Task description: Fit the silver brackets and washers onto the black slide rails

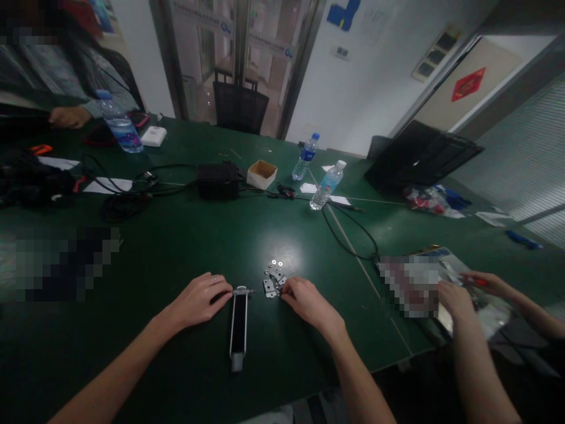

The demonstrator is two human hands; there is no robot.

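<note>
A long, narrow device with a black middle and silver edges (239, 330) lies on the green table, with a grey block at its near end. Across its far end runs a thin metal rod (244, 291). My left hand (202, 300) has its thumb and index finger closed at the rod's left end. To the right lies a small group of metal brackets (269, 288). My right hand (308, 301) reaches into the right side of this group with fingertips pressed together; what they pinch is hidden. Several washers and nuts (274, 262) are scattered just beyond the brackets.
Farther back on the table (185, 247) are a black box (218, 180), an open carton (262, 175), cables and water bottles (327, 185). At right, another person's hands (457, 300) work over a partly blurred packet. Another person sits far left near a large bottle (121, 123).
</note>
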